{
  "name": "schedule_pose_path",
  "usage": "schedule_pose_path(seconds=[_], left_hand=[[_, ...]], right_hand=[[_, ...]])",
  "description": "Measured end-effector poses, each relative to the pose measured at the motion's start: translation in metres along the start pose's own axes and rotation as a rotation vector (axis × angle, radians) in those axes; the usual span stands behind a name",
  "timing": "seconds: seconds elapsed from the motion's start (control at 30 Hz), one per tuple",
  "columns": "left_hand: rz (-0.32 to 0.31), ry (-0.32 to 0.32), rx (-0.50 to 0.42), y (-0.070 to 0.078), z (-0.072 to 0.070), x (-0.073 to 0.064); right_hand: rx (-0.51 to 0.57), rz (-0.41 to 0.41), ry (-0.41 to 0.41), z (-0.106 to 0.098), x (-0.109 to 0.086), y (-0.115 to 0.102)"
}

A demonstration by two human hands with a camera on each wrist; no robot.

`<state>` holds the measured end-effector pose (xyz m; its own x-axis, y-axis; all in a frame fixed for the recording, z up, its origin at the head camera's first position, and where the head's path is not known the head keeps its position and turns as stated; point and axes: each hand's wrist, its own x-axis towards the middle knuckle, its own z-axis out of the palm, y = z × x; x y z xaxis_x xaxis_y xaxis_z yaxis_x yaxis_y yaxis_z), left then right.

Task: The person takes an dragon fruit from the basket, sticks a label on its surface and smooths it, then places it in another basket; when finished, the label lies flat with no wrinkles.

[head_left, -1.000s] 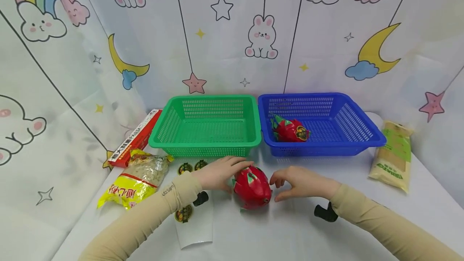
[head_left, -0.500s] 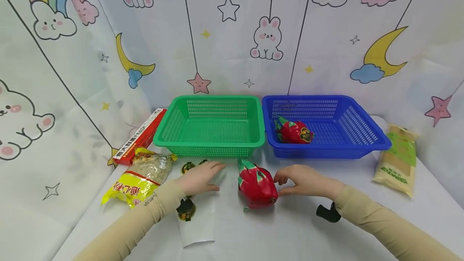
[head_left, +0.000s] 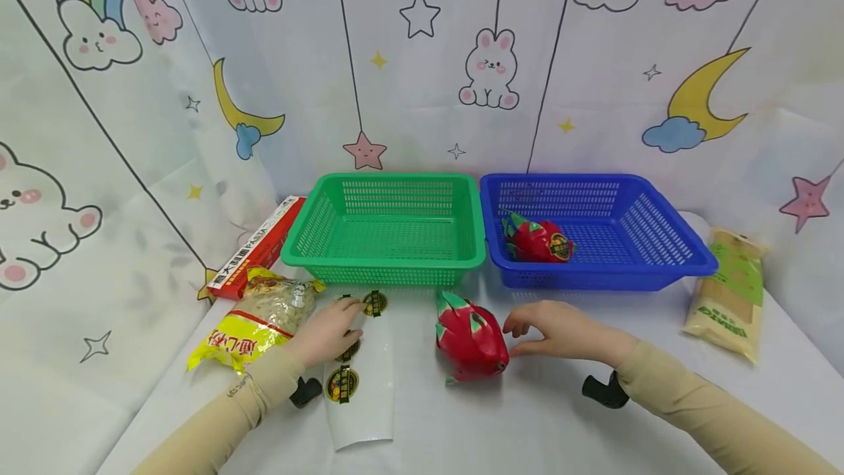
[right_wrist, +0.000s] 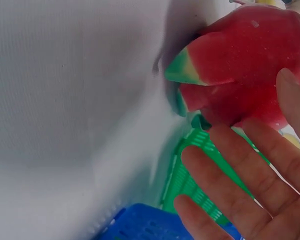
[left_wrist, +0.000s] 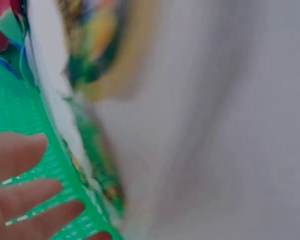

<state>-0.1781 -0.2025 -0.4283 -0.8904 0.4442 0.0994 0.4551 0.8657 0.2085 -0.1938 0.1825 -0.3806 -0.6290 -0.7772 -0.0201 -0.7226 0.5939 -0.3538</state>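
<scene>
A red dragon fruit [head_left: 469, 339] with green-tipped scales lies on the white table before the baskets. My right hand [head_left: 570, 332] is at its right side, fingers loosely bent and thumb apart; in the right wrist view the fingers spread beside the fruit [right_wrist: 255, 55], and contact is hard to tell. My left hand [head_left: 327, 333] is over a white sticker sheet [head_left: 361, 413], its relaxed fingertips near the upper stickers. Round black-and-gold stickers [head_left: 342, 385] show on the sheet; the hand covers some. The left wrist view shows loosely spread fingers [left_wrist: 37, 197], holding nothing visible.
Behind stand a green basket [head_left: 389, 273] and a blue basket [head_left: 613, 277], which contains another dragon fruit [head_left: 537, 242] bearing a sticker. A yellow pasta bag [head_left: 257, 321] and red pasta box [head_left: 260, 244] lie left. A beige-green packet [head_left: 728, 295] lies right.
My left hand has left the dragon fruit and moved left over the sticker sheet. The right hand stays beside the fruit. The head view has shifted slightly.
</scene>
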Motion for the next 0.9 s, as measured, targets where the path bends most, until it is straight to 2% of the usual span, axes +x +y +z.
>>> schedule_pose_path(seconds=[0.17, 0.3, 0.4, 0.53, 0.63, 0.8, 0.9], left_hand=[[-0.128, 0.015, 0.0, 0.0, -0.001, -0.01], [-0.233, 0.009, 0.052, 0.004, -0.002, -0.018], [-0.28, -0.005, 0.091, 0.008, -0.003, -0.022], [-0.281, 0.003, 0.119, 0.01, 0.001, -0.023], [-0.264, 0.012, 0.104, 0.01, 0.005, -0.022], [-0.265, -0.006, -0.019, 0.015, 0.008, -0.021], [-0.272, 0.014, -0.11, 0.02, 0.008, -0.02]], right_hand=[[-0.007, 0.008, 0.013, -0.007, -0.003, -0.001], [-0.022, 0.0, 0.029, -0.012, -0.005, -0.003], [-0.034, -0.018, 0.052, -0.014, -0.005, -0.006], [-0.045, -0.029, 0.068, -0.017, -0.003, -0.009], [-0.047, -0.03, 0.064, -0.018, -0.001, -0.014], [-0.034, -0.034, 0.062, -0.015, 0.003, -0.022], [-0.035, -0.043, 0.069, -0.013, 0.005, -0.024]])
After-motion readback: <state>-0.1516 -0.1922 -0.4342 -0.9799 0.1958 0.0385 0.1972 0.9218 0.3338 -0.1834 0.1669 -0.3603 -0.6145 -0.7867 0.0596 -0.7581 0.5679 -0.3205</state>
